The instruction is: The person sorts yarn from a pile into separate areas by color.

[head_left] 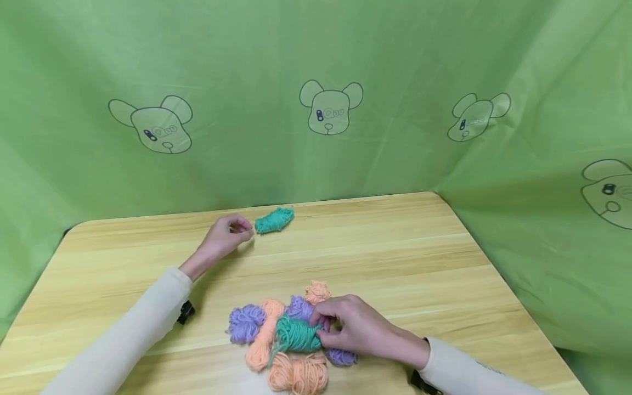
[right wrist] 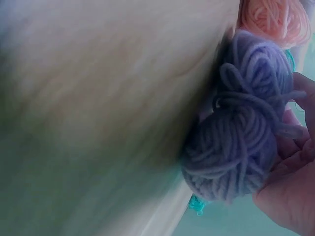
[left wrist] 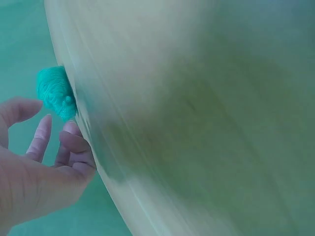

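At the back of the table lies a green yarn skein [head_left: 274, 220], also visible in the left wrist view as a green skein [left wrist: 55, 92]. My left hand [head_left: 228, 235] is just left of it, its bent fingers and thumb apart with nothing between them. My right hand [head_left: 357, 325] pinches the right end of another green skein [head_left: 296, 334] on the front pile, thumb and forefinger curled at its edge. Beneath that hand a purple skein [head_left: 342, 357] pokes out; in the right wrist view this purple skein [right wrist: 231, 147] hides part of the fingers.
Around the front green skein lie a purple skein [head_left: 246, 323], a long orange skein [head_left: 265, 336], another purple skein [head_left: 299, 308], a small orange skein [head_left: 317, 292] and a front orange skein [head_left: 298, 374]. A green curtain [head_left: 247, 66] surrounds the wooden table [head_left: 395, 247].
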{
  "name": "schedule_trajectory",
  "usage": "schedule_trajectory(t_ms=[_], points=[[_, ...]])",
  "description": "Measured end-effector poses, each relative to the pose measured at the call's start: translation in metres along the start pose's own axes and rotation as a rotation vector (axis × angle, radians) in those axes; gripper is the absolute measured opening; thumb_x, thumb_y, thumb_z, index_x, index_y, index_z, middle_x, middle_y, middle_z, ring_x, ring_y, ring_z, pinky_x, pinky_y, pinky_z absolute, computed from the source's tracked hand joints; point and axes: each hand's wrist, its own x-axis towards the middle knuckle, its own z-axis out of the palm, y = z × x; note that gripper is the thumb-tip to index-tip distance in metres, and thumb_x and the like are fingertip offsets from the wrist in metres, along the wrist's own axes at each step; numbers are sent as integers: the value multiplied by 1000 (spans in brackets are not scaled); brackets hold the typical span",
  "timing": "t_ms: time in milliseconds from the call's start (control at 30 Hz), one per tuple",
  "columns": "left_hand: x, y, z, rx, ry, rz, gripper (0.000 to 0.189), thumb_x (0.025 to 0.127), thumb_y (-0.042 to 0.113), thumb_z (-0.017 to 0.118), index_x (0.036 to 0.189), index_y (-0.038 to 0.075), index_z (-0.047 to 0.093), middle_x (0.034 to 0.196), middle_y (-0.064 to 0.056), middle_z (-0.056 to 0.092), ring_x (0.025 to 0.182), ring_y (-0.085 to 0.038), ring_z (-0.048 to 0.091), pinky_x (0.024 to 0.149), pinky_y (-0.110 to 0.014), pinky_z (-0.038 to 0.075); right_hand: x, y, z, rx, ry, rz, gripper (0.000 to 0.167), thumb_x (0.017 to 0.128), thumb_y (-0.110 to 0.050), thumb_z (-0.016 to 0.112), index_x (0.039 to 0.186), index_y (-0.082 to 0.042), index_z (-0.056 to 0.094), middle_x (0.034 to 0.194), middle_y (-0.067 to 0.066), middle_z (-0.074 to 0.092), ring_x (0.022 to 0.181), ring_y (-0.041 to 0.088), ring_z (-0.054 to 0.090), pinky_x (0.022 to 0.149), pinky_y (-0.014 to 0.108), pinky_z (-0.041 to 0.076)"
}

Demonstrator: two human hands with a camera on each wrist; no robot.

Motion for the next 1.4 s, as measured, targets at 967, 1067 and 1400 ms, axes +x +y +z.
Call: schedule_trajectory(t_ms=[967, 1067, 1400], points=[[-83, 7, -20, -51, -47, 86, 33, 104, 17, 75, 131, 0, 68, 126, -16, 68, 103, -27, 62, 82, -36, 55, 6, 3, 1, -26, -35, -12, 24, 86, 6, 78, 98, -16, 78, 93, -11, 74, 77, -6, 61, 67, 20, 57], [-94, 8, -20, -92, -77, 80, 35, 101, 15, 77, 131, -1, 67, 125, -16, 68, 101, -27, 62, 80, -35, 56, 6, 2, 2, -33, -35, -17, 24, 86, 5, 78, 98, -16, 78, 93, -12, 74, 77, -4, 61, 67, 19, 56], [-120, 5, -17, -149, -146, 46, 38, 99, 14, 79, 132, 0, 66, 120, -17, 67, 97, -28, 61, 77, -33, 56, 4, 0, 3, -17, -47, -1, 24, 88, 5, 78, 98, -16, 78, 93, -13, 73, 77, -5, 61, 66, 19, 56]])
